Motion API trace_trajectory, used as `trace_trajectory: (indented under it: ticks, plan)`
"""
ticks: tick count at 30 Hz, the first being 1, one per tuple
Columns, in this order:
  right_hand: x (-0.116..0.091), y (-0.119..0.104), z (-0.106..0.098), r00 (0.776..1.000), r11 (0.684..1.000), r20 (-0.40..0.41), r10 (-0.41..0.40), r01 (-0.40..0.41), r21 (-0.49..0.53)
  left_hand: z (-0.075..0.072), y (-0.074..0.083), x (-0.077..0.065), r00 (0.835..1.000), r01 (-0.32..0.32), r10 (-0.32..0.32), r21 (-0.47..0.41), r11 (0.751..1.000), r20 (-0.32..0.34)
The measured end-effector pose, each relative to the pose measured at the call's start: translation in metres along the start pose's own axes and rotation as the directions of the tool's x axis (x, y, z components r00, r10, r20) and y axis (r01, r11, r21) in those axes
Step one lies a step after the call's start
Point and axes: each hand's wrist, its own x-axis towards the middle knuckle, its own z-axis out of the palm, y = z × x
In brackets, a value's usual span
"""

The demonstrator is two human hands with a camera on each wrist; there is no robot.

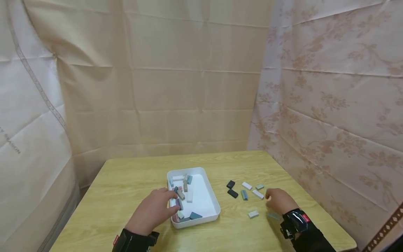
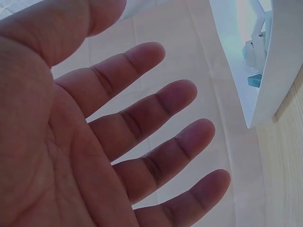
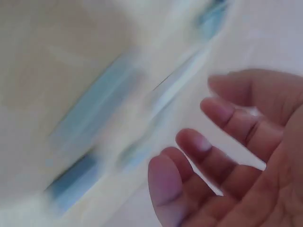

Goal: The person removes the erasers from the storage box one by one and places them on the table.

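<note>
My left hand (image 1: 154,210) is over the left side of a white tray (image 1: 204,199), thumb and index finger above the small blocks inside. Seen from the left wrist, its fingers (image 2: 177,99) are spread and hold nothing, with the tray wall (image 2: 284,71) to their right. My right hand (image 1: 280,201) is low over the table, right of several loose blocks. A white block (image 1: 258,194) is nearest its fingertips, and a pale green block (image 1: 274,216) lies by the wrist. The right wrist view shows loosely curled fingers (image 3: 194,142) with nothing between them; the blocks there are blurred.
Two black blocks (image 1: 232,193), a blue-grey block (image 1: 244,195) and another white block (image 1: 253,214) lie between tray and right hand. Inside the tray, mixed blocks gather on the left, with a blue-grey triangle-like block (image 1: 195,215) near the front. Curtains (image 1: 173,105) surround the wooden table (image 1: 135,175).
</note>
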Motion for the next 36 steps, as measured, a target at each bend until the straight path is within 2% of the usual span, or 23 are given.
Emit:
trace_trajectory:
  ticks: [3,5,10,13,17,23,29,36]
  plan:
    - [0.007,-0.049,-0.005,0.995,0.994,0.063,-0.076,0.07,0.082,0.0,-0.002,0.0,1.0,0.009,-0.009,-0.006,1.0,0.006]
    - [0.009,-0.084,-0.005,0.983,0.982,0.101,-0.151,0.138,0.127,-0.001,-0.003,0.0,1.0,0.021,-0.021,-0.01,1.0,0.008]
    - [0.016,-0.157,0.009,0.931,0.93,0.161,-0.327,0.286,0.232,-0.002,-0.006,0.0,1.0,0.025,-0.025,-0.002,1.0,-0.018]
    - [0.024,-0.184,0.022,0.908,0.908,0.201,-0.368,0.304,0.29,-0.002,-0.008,-0.001,0.999,0.015,-0.015,-0.003,1.0,-0.033]
    - [0.035,-0.202,0.043,0.898,0.915,0.252,-0.361,0.289,0.28,-0.002,-0.01,-0.003,0.999,0.026,-0.026,-0.005,1.0,-0.031]
    - [0.044,-0.216,0.075,0.877,0.946,0.364,-0.314,0.257,0.196,0.0,-0.014,-0.007,0.998,0.059,-0.059,-0.003,0.998,-0.01]
    - [0.046,-0.229,0.087,0.893,0.961,0.356,-0.276,0.253,0.109,0.001,-0.018,-0.011,0.999,0.047,-0.047,-0.004,0.999,-0.024]
    - [0.042,-0.241,0.09,0.899,0.953,0.318,-0.303,0.288,0.096,0.006,-0.025,-0.014,0.998,0.064,-0.064,-0.023,0.998,-0.017]
